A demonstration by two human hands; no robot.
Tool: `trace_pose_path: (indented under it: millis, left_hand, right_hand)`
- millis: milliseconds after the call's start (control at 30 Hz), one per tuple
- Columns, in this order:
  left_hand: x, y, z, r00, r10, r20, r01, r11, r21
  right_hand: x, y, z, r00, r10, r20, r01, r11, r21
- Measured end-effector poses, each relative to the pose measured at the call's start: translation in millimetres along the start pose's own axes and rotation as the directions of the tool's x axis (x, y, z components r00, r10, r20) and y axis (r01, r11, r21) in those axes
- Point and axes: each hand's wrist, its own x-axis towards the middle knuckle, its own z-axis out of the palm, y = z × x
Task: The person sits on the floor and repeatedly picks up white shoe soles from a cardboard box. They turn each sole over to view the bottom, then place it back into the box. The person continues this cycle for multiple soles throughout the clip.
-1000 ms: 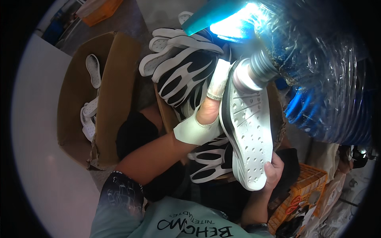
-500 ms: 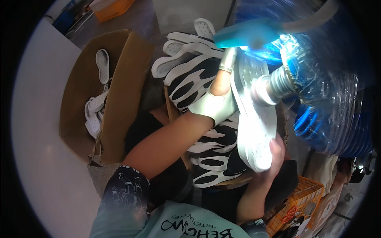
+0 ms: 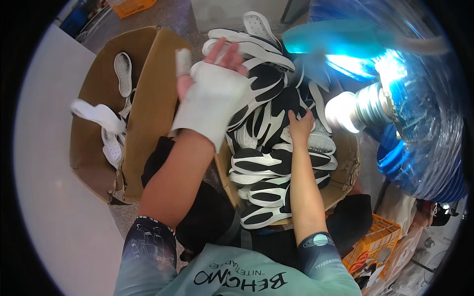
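My left hand (image 3: 217, 81), in a white palm-and-wrist cover with white wrapping on one finger, is held up with fingers apart and nothing in it. A white shoe sole (image 3: 101, 117) is at the left cardboard box (image 3: 153, 98), tilted across its left side and apart from my hand. Over the right cardboard box (image 3: 345, 185), my right hand (image 3: 300, 127) reaches down among piled soles, fingers apart and touching them. Those black-and-white soles (image 3: 261, 160) fill the box, some showing perforated white faces. Part of my right fingertips is hidden among them.
A bright lamp bulb (image 3: 341, 112) and a teal lamp-like object (image 3: 335, 38) hang at the right, close to the pile. Blue plastic-wrapped material (image 3: 424, 123) stands behind them. An orange crate (image 3: 377, 237) with scissors and tools sits at lower right. More soles (image 3: 123, 74) lie inside the left box.
The white sole that both hands held near the lamp is out of them, now at the left box. My left hand has moved left and opened; my right has moved up into the pile.
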Motion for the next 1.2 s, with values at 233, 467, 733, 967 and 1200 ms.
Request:
trace_pose_path:
  millis: [233,467,733,967,1200]
  left_hand:
    - [11,-50,-55,0.928,-0.238,-0.288,0.342,0.851,0.398]
    - [-5,-96,-107,0.988,-0.113,0.102,-0.059,0.33,0.942]
    - [-16,-89,-71,0.917,-0.355,-0.182,0.381,0.647,0.66]
    - [-29,-110,-53,0.824,-0.566,-0.022,0.565,0.819,0.096]
    - [-36,-121,-12,0.768,-0.627,0.127,0.63,0.706,-0.325]
  right_hand:
    - [3,19,35,0.991,0.129,0.017,-0.129,0.991,-0.028]
    - [-88,-65,-49,0.813,-0.581,-0.044,0.582,0.811,0.06]
    - [-150,-54,-193,0.898,-0.154,0.412,-0.246,0.6,0.761]
    - [-207,-68,-205,0.938,-0.167,0.303,-0.126,0.651,0.748]
    - [-200,-75,-230,0.946,-0.16,0.282,-0.151,0.554,0.819]
